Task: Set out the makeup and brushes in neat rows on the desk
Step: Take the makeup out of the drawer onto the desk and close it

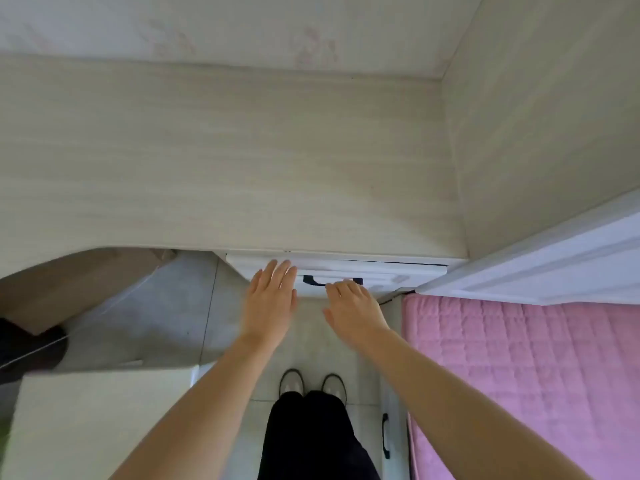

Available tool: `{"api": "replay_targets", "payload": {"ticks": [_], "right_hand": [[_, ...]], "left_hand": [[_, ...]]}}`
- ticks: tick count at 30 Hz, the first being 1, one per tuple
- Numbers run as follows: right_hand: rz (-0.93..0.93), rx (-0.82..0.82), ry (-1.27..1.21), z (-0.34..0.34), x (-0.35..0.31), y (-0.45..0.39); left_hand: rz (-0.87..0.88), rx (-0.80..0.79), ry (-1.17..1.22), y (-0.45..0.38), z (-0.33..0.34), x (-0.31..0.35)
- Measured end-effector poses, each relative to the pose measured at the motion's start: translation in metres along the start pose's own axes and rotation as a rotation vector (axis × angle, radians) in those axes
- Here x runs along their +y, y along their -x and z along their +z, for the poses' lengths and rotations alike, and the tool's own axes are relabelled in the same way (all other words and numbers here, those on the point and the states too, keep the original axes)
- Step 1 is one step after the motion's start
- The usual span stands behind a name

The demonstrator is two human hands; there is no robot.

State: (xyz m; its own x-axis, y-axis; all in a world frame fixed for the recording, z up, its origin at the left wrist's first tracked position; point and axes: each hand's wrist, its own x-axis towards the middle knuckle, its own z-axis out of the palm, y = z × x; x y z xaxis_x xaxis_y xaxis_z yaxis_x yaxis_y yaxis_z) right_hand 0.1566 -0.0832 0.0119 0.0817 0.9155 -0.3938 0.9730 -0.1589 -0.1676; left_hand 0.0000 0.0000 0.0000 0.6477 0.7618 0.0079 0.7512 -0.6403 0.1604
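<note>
Two hands reach the white drawer (332,271) under the tabletop (207,161). Left hand (272,299) flat, fingers straight against the drawer front; right hand (353,310) fingers curl toward the dark handle (313,280), grip unclear. No makeup or brushes visible, probably inside. Risk: a hard pull jolts contents, or fingers slip off. Pink bed (519,375) at 4 o'clock, tiled floor (166,313) at 8.
</note>
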Motion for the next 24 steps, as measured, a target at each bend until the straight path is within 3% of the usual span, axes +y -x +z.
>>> {"api": "replay_targets", "payload": {"ticks": [10, 24], "right_hand": [[0.064, -0.026, -0.01, 0.039, 0.002, -0.036], [0.089, 0.017, -0.07, 0.062, -0.006, -0.019]], "left_hand": [[0.051, -0.004, -0.015, -0.005, 0.034, -0.017], [0.037, 0.226, 0.013, -0.012, 0.04, -0.01]]}}
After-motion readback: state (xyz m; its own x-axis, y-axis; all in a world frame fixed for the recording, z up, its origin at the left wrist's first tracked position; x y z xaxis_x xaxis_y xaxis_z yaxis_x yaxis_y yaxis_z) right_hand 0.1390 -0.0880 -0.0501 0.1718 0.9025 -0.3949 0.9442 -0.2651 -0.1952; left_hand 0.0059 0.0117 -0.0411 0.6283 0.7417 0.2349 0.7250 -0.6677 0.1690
